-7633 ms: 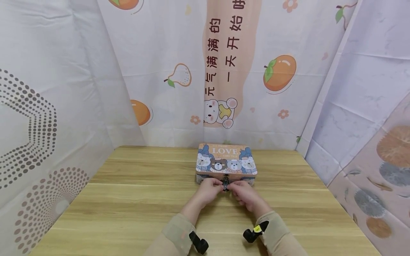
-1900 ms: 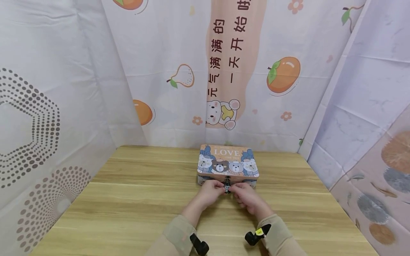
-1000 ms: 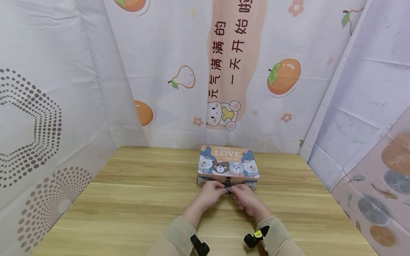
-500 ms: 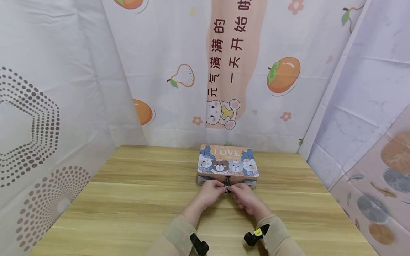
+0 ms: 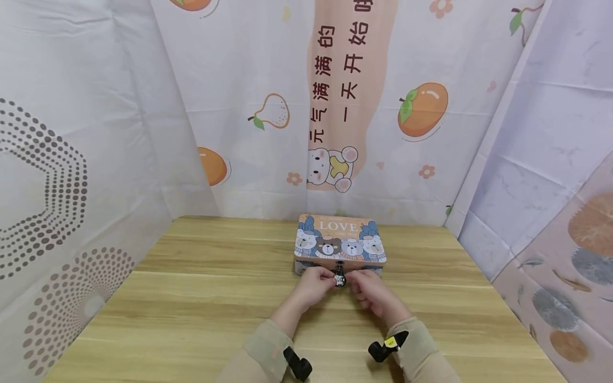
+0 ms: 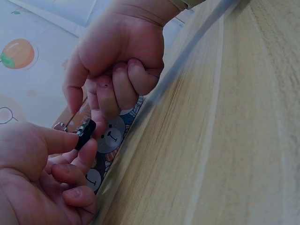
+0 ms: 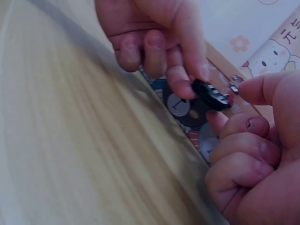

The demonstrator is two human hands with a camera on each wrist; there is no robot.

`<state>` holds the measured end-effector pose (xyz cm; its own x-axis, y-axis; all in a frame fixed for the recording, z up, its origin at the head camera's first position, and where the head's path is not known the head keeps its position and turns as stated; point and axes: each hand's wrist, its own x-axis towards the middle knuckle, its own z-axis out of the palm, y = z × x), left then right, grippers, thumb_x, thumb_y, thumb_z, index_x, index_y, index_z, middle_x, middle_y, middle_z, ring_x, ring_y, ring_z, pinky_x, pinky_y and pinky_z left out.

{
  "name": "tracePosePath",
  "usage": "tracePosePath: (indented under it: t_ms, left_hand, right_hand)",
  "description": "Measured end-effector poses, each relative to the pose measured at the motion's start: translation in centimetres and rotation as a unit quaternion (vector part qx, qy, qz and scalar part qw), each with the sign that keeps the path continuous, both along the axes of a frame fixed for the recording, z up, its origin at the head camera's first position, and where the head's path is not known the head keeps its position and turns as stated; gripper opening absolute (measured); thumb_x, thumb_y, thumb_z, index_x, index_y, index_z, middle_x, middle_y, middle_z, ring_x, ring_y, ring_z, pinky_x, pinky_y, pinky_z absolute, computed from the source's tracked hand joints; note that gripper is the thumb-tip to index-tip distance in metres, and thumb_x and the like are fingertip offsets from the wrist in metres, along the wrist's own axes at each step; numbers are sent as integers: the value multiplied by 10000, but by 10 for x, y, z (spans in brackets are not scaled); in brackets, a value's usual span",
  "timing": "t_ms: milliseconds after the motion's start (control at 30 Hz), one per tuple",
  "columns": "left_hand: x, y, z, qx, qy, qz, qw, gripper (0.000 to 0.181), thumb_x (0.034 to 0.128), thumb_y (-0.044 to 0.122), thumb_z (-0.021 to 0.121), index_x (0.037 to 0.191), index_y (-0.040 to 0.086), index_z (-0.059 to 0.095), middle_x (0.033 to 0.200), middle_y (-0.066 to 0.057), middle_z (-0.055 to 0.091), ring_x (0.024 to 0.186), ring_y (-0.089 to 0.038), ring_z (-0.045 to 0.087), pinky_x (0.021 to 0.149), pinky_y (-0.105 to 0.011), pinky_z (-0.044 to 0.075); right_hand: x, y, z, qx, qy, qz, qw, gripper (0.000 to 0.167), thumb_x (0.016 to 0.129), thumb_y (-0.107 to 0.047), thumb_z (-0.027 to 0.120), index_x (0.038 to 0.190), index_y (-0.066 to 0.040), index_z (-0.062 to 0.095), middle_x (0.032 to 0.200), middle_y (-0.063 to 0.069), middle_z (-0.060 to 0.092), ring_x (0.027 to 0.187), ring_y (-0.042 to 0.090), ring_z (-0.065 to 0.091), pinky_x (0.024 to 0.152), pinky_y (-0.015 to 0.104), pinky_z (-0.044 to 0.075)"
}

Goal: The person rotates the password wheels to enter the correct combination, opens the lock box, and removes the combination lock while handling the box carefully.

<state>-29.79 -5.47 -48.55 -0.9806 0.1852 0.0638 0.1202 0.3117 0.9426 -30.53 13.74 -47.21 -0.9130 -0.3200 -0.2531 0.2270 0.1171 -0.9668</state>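
A closed tin box (image 5: 341, 242) with cartoon bears and the word LOVE on its lid lies on the table. At its front latch (image 5: 339, 263) sits a small black combination padlock (image 5: 340, 280) with number dials, clearest in the right wrist view. My left hand (image 5: 311, 290) pinches the padlock between thumb and index finger. On the other side, my right hand (image 5: 377, 298) keeps its thumb off the padlock, while its index fingertip lies close beside or against it; contact is unclear. The remaining right fingers are curled inward and hold nothing.
The wood-grain table (image 5: 201, 308) extends around the box. A printed curtain (image 5: 239, 64) hangs right behind the table's back edge, with more cloth at both sides. Each wrist carries a black camera (image 5: 298, 364) on a strap.
My right thumb and index finger have let go of the padlock and moved slightly right, so its number face shows more. The left hand keeps its pinch, and the box stays in place.
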Motion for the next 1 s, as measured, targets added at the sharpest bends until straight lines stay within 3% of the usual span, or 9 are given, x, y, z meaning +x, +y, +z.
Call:
tracePosePath:
  t_ms: [133, 267, 533, 667, 867, 1000]
  left_hand:
    - [-1, 0, 0, -16, -91, 10, 10000, 90, 949, 69, 676, 994, -4, 702, 835, -26, 717, 790, -140, 610, 708, -305, 484]
    - [0, 0, 2, 10, -179, -1, 9998, 93, 957, 75, 676, 1007, -2, 691, 845, -34, 723, 807, -139, 617, 721, -306, 482]
    - [2, 0, 5, 24, -174, 4, 9998, 94, 954, 61, 678, 1012, -13, 683, 841, -40, 720, 806, -155, 616, 719, -324, 486]
    - [2, 0, 5, 23, -189, -4, 9998, 89, 954, 58, 674, 1005, -13, 689, 849, -48, 717, 793, -158, 599, 703, -317, 476]
    - [1, 0, 3, 74, -170, -53, 9998, 82, 954, 52, 665, 987, -19, 692, 850, -78, 722, 771, -151, 578, 680, -299, 453]
    - [1, 0, 2, 78, -130, -62, 9999, 91, 954, 53, 666, 994, -24, 692, 850, -75, 721, 764, -148, 580, 675, -299, 458]
  right_hand:
    - [-2, 7, 5, 20, -91, 10, 10000, 292, 959, -228, 597, 743, -92, 457, 569, -51, 307, 456, 96, 248, 408, 234, 234]
    - [-3, 15, 7, 5, -92, 13, 10000, 222, 976, -203, 589, 886, 0, 581, 562, -59, 289, 452, 90, 234, 402, 230, 219]
    - [-4, 23, 8, 147, -32, -15, 9999, 295, 986, -210, 571, 1110, 50, 635, 588, -54, 305, 466, 91, 227, 414, 226, 211]
    - [-4, 21, 8, 223, 40, -2, 9997, 285, 983, -215, 596, 1080, 48, 649, 584, -44, 303, 463, 98, 230, 411, 231, 212]
    - [-4, 15, 4, 366, 118, 134, 9992, 288, 978, -248, 630, 819, -30, 528, 575, -37, 323, 453, 108, 262, 401, 240, 239]
    - [-3, 10, 2, 422, 212, 196, 9987, 283, 983, -246, 609, 847, -15, 519, 578, -24, 340, 448, 114, 273, 397, 242, 246]
